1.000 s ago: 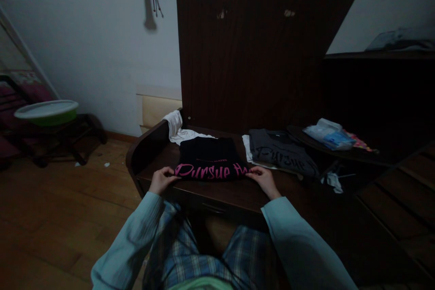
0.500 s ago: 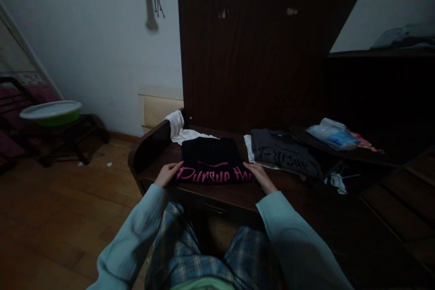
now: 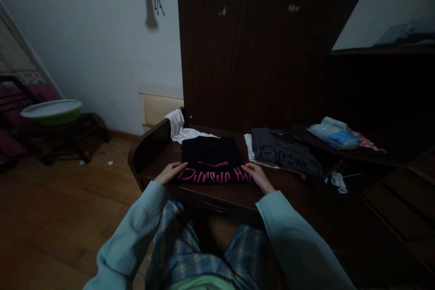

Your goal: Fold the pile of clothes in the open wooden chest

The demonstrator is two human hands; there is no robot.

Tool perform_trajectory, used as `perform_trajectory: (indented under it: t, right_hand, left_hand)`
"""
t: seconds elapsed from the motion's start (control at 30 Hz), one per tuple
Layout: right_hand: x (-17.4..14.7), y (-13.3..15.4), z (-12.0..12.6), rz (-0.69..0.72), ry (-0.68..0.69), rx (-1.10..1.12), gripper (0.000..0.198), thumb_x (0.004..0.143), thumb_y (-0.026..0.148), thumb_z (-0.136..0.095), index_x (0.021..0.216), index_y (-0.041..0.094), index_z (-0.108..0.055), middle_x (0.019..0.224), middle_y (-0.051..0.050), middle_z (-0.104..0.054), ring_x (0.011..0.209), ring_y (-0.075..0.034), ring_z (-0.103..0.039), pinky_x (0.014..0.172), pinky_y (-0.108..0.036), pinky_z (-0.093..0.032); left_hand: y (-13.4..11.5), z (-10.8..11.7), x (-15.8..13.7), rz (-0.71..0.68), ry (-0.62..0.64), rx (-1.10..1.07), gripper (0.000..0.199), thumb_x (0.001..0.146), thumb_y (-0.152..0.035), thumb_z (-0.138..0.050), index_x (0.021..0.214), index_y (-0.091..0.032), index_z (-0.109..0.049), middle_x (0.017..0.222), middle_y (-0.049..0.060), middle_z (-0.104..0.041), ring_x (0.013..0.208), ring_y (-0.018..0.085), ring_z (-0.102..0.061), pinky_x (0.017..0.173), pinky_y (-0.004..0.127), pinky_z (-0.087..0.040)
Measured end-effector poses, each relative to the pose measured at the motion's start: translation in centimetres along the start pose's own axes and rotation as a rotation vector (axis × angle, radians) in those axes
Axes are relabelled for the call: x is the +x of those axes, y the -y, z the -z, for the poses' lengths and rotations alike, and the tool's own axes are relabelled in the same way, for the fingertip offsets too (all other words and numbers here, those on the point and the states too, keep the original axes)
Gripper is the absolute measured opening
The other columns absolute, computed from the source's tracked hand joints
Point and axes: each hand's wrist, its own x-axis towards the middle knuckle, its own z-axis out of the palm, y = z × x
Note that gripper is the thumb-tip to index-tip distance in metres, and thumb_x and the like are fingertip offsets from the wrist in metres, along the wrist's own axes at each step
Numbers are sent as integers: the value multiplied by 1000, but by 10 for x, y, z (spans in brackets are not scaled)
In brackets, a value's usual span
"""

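A black T-shirt [image 3: 212, 149] with pink lettering lies folded into a flat rectangle on the dark wooden cabinet top in front of me. Its near edge looks rounded where the cloth turns under. My left hand [image 3: 170, 173] holds the shirt's left side by the front corner. At the opposite side, my right hand [image 3: 258, 176] grips the right front corner, with the fingers partly over the cloth. Some fingertips are hidden by the dark fabric. Behind the shirt a white cloth [image 3: 186, 133] trails over the cabinet's raised left side.
To the right lie a folded grey T-shirt [image 3: 285, 150] and white cloth beneath it. A plastic package [image 3: 335, 133] rests on a dark round surface farther right. The cabinet's curved side panel [image 3: 142, 147] rises at left. A green basin [image 3: 54, 112] stands on a chair.
My hands have shifted slightly inward along the black T-shirt's sides, still holding its front corners. The shirt stays in nearly the same place.
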Motion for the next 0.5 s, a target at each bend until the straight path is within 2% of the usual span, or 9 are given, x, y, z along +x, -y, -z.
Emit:
perform_trajectory:
  t: [0.1,0.23,0.3,0.5]
  right_hand:
    - [0,0,-1,22,-20,-2,36,49,51,-65,54,17,-54,52,4,-49,54,-13,-46,56,-25,-34]
    - [-2,0,-2,42,-56,42,37,49,52,-66,59,18,-56,56,2,-54,59,-15,-50,59,-26,-37]
    - [-2,0,-2,43,-65,88,37,48,52,-67,60,18,-58,59,1,-58,62,-16,-53,61,-27,-39]
    - [3,-5,0,-78,-41,243,38,40,46,-74,63,18,-61,61,0,-63,62,-17,-56,63,-29,-42]
  left_hand:
    - [-10,-6,0,66,83,-90,30,50,-38,-72,64,-12,-64,60,2,-65,58,15,-58,53,21,-42]
    - [-8,-14,6,34,-5,-309,22,53,-27,-72,65,-12,-61,55,-1,-62,49,11,-56,48,20,-42]
    - [-3,-16,8,60,-5,-387,19,56,-22,-71,68,-12,-61,56,0,-63,49,12,-57,49,21,-44]
    - [6,-13,8,205,32,-487,14,59,-15,-70,69,-11,-60,60,4,-66,50,13,-60,51,24,-48]
